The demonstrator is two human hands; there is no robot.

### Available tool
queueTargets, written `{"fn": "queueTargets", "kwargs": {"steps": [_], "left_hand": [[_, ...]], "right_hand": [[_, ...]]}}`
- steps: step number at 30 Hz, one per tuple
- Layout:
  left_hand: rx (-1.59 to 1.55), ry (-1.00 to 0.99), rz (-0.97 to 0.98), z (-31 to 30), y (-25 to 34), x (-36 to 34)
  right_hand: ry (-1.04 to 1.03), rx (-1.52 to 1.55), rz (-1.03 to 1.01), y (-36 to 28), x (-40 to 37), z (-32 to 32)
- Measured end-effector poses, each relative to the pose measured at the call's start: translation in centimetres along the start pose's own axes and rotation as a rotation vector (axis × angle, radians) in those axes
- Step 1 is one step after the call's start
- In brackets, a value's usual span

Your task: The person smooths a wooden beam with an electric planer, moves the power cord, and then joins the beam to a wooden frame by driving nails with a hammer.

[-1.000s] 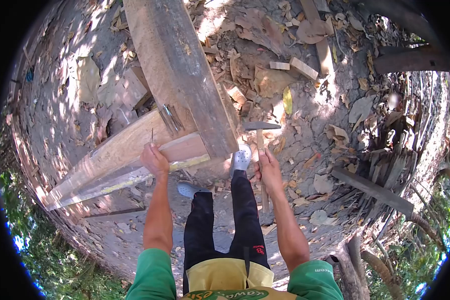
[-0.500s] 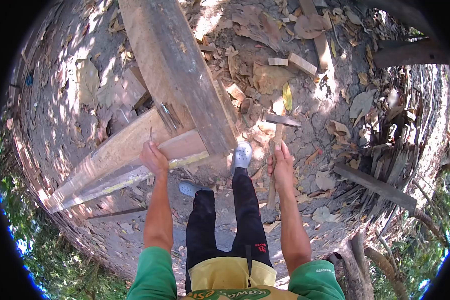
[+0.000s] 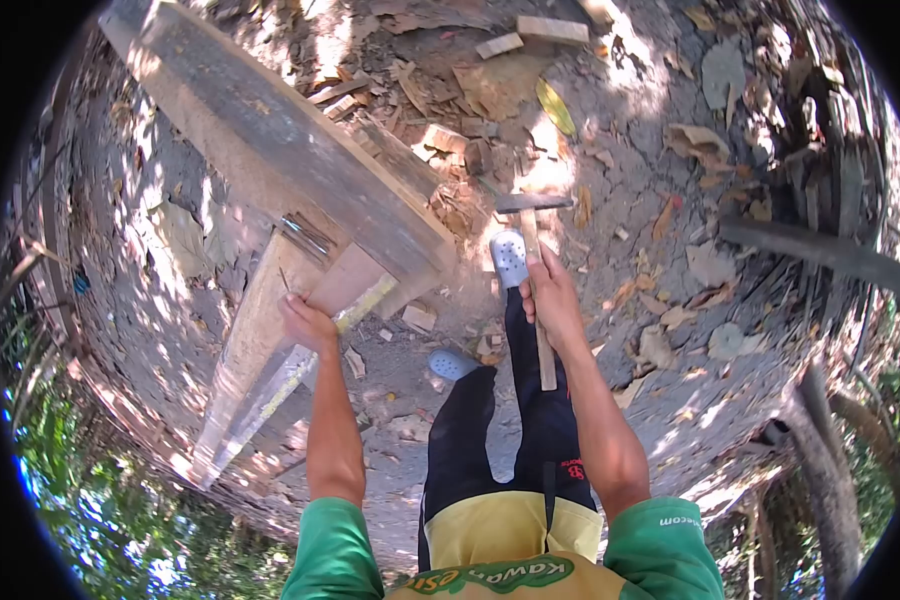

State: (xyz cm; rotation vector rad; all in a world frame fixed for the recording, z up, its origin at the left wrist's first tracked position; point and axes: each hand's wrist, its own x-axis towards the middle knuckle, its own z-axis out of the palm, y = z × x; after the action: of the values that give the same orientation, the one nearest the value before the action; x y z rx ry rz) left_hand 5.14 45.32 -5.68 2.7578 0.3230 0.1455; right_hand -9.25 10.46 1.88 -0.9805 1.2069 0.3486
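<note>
My left hand (image 3: 310,323) rests on a light wooden board (image 3: 242,345), fingers closed around the base of a thin nail (image 3: 284,281) that sticks up from them. This board meets a thick, weathered plank (image 3: 270,140) at an angle. Several slim metal pieces (image 3: 308,236) lie at the joint, just above my left hand. Gripped by its wooden handle, a hammer (image 3: 532,236) is in my right hand (image 3: 555,300), its head pointing away from me near my shoe.
Wood offcuts (image 3: 445,139) and dry leaves litter the ground beyond the plank. Two small blocks (image 3: 552,30) lie at the top. On the right, a grey beam (image 3: 815,252) lies by a stack of split wood. A tree trunk (image 3: 825,480) stands at the lower right.
The view has turned, so the boards appear rotated and farther left. My left hand stays at the nail on the board, and the hammer stays in my right hand.
</note>
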Motion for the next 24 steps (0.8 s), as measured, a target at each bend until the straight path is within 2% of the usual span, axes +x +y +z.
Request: {"fn": "queueTargets", "kwargs": {"steps": [9, 15, 16, 19, 22, 24], "left_hand": [[0.088, 0.028, 0.073, 0.6, -1.9, -0.5], [0.141, 0.041, 0.068, 0.8, -2.5, -0.2], [0.131, 0.036, 0.063, 0.8, -2.3, -0.2], [0.151, 0.06, 0.078, 0.7, -1.8, -0.4], [0.142, 0.04, 0.069, 0.6, -1.8, -0.5], [0.135, 0.041, 0.053, 0.3, -1.0, -0.6]], "right_hand": [[-0.051, -0.039, -0.147, 3.8, -0.2, -1.5], [0.017, 0.025, -0.379, 1.0, 0.5, -0.1], [0.072, -0.069, -0.407, 0.8, 0.3, 0.1], [0.266, -0.394, -0.843, 2.6, -1.8, 0.3], [0.279, -0.404, -0.634, 4.5, -4.6, 0.6], [0.149, -0.612, -0.493, 6.2, -4.1, -0.2]]}}
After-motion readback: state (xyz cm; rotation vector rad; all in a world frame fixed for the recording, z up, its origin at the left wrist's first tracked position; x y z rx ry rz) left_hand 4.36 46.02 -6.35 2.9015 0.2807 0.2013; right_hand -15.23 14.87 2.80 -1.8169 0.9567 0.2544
